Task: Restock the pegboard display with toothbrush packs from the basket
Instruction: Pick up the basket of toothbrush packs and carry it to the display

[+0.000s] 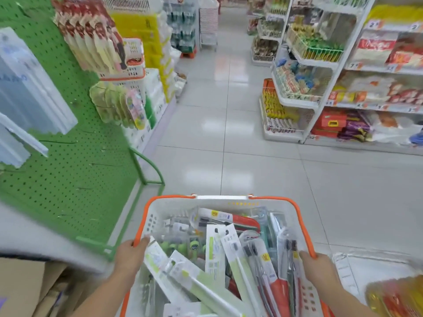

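Toothbrush packs (219,252) fill the white basket (229,203), heaped loosely. Left hand (132,251) grips its orange rim on one side, right hand (317,267) grips the other, holding it above the tiled floor (251,161). Green pegboard (75,170) stands just left.

Head view, facing down-forward — basket (146,216) close

Bright overhead light glares off floor tiles (229,124); edges blurred, wide-angle bowed
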